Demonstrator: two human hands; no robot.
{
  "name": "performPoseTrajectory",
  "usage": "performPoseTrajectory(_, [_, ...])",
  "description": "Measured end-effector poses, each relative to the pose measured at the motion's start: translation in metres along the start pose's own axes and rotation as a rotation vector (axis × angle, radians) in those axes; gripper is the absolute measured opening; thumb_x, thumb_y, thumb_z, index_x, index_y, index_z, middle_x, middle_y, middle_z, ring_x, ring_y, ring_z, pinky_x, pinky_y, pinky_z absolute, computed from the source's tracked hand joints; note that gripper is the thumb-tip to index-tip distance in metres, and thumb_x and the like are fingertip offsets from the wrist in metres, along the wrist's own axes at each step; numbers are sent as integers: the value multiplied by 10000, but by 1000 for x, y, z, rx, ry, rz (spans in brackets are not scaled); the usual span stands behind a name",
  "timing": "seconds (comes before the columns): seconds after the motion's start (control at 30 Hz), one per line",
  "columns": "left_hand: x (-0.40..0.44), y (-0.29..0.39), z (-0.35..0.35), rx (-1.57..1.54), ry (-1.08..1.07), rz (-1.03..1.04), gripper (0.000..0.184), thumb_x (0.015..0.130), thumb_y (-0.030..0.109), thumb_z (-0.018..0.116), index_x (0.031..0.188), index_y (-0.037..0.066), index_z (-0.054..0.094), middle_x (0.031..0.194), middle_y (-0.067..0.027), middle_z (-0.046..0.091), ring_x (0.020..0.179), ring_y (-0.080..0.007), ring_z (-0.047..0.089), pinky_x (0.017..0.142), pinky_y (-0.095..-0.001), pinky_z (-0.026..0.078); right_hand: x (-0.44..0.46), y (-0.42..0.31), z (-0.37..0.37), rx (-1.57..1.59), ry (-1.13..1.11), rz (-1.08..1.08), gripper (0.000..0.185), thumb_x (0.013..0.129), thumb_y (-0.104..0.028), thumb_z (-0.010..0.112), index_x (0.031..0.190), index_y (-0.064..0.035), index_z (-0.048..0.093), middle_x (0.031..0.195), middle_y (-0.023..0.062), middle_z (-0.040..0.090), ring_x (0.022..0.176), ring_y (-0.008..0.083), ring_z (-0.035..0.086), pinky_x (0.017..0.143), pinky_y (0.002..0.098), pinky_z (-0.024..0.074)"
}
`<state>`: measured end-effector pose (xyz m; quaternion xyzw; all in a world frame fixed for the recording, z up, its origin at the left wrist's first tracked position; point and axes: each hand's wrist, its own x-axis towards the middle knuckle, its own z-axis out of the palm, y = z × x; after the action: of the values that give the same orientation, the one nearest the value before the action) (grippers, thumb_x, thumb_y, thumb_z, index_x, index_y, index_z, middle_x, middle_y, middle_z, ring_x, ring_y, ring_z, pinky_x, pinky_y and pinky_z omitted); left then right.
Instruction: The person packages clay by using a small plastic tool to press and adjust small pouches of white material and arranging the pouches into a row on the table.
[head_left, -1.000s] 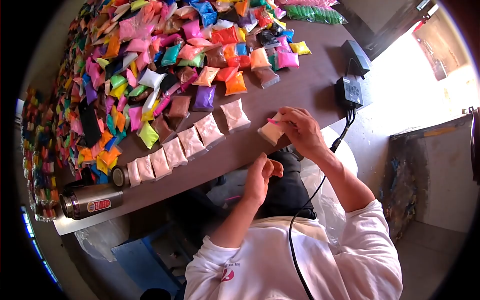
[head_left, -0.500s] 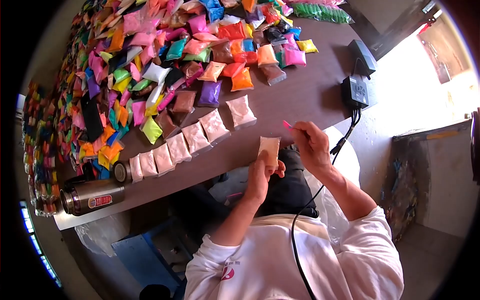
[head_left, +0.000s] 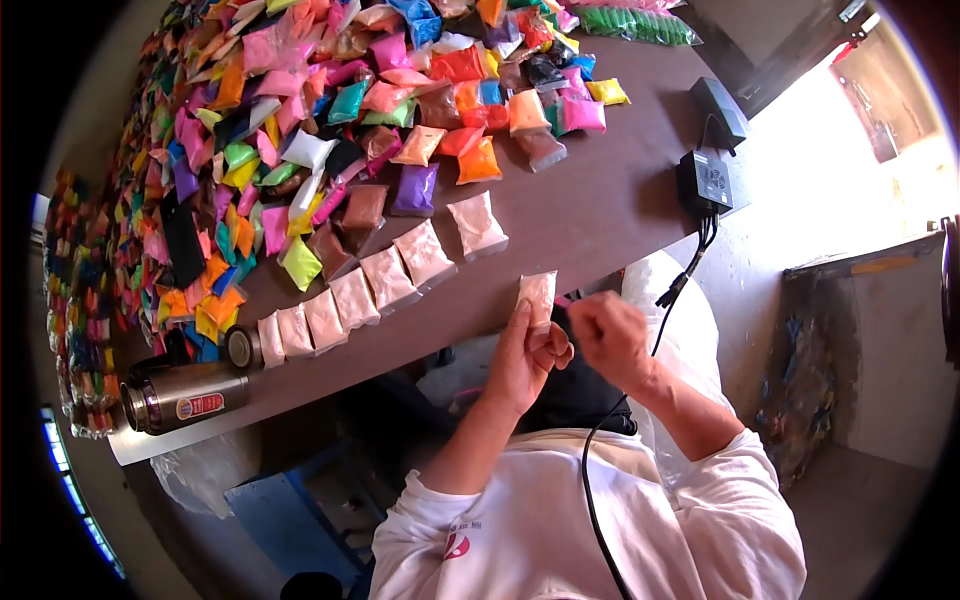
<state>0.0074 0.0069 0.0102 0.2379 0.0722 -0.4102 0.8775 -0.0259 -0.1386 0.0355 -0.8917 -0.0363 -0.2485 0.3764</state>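
Pale pink is seen on the held packet [head_left: 538, 290] and packet row [head_left: 353, 297], dark brown on the tabletop [head_left: 620, 190]. Orange, pink, yellow and purple are mingled among the heaped packets [head_left: 349, 102]. The white shirt [head_left: 540, 520] is marked with a red emblem [head_left: 456, 546].

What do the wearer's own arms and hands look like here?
The left hand and right hand are ungloved; loose white sleeves leave the forearms bare. The white top bears a pinkish-red logo beneath small, unreadable lettering, and a black cable runs down its front.
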Motion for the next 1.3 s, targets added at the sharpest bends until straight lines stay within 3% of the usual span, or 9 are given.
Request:
performPoseTrajectory(0.17, [1, -2, -3, -67, -107, 0, 433, 998, 378, 350, 631, 150, 358, 574, -57, 469, 560, -180, 418, 638, -317, 392, 13, 13, -7, -12, 106, 196, 114, 759, 38, 610, 826, -46, 570, 683, 111, 529, 596, 266, 575, 499, 331, 462])
performPoseTrajectory(0.3, [-3, 0, 8, -34, 92, -65, 461, 995, 389, 359, 603, 146, 349, 544, -59, 457, 532, -173, 390, 622, -302, 379, 7, 3, -8, 13, -156, -126, 128, 760, 51, 623, 827, -38, 559, 633, 91, 517, 520, 214, 548, 466, 298, 435])
performPoseTrajectory(0.63, [1, 0, 2, -4, -36, 8, 485, 992, 408, 360, 581, 156, 309, 526, -54, 423, 527, -172, 387, 587, -304, 363, 22, 19, -13, -69, 36, 61, 122, 755, 45, 612, 779, -56, 548, 633, 77, 534, 510, 208, 557, 453, 301, 432])
performPoseTrajectory(0.7, [-4, 1, 1, -28, 14, -45, 473, 995, 397, 356, 591, 156, 308, 528, -48, 412, 527, -171, 384, 595, -302, 364, 13, -1, -12, 16, -127, -173, 138, 752, 83, 587, 796, -42, 548, 603, 81, 534, 479, 181, 533, 443, 279, 411])
performPoseTrajectory(0.83, [-1, 0, 0, -76, -94, -21, 442, 1004, 379, 327, 622, 158, 319, 548, -39, 407, 536, -176, 398, 616, -303, 372, 18, 15, -7, -26, 12, 119, 123, 745, 69, 604, 755, -43, 554, 597, 81, 528, 479, 181, 545, 436, 276, 412])
performPoseTrajectory(0.97, [-3, 3, 2, -94, 73, -68, 456, 1002, 390, 330, 606, 164, 309, 550, -38, 403, 540, -180, 404, 637, -318, 381, 6, 1, -3, 43, -119, -101, 112, 760, 69, 617, 798, -19, 558, 571, 84, 526, 460, 170, 513, 433, 259, 396])
performPoseTrajectory(1.03, [-2, 1, -4, -39, -40, -38, 474, 1000, 406, 329, 590, 169, 298, 546, -37, 401, 536, -181, 403, 657, -331, 389, 17, 17, -4, 30, -6, 166, 106, 764, 51, 625, 783, -27, 555, 591, 85, 522, 479, 189, 537, 434, 273, 403])
performPoseTrajectory(1.2, [2, 2, -5, -48, -18, -56, 496, 997, 428, 321, 574, 171, 291, 535, -40, 408, 521, -185, 399, 662, -328, 387, 9, -2, -6, 45, -175, 6, 77, 773, 21, 604, 795, -39, 560, 685, 117, 562, 557, 295, 573, 490, 331, 471])
performPoseTrajectory(1.3, [2, 2, -8, -90, -69, -59, 506, 990, 441, 339, 562, 172, 309, 535, -48, 441, 521, -192, 416, 653, -327, 389, 23, 7, -9, -54, -32, 148, 114, 745, 47, 627, 770, -35, 552, 633, 97, 549, 522, 180, 565, 478, 293, 446])
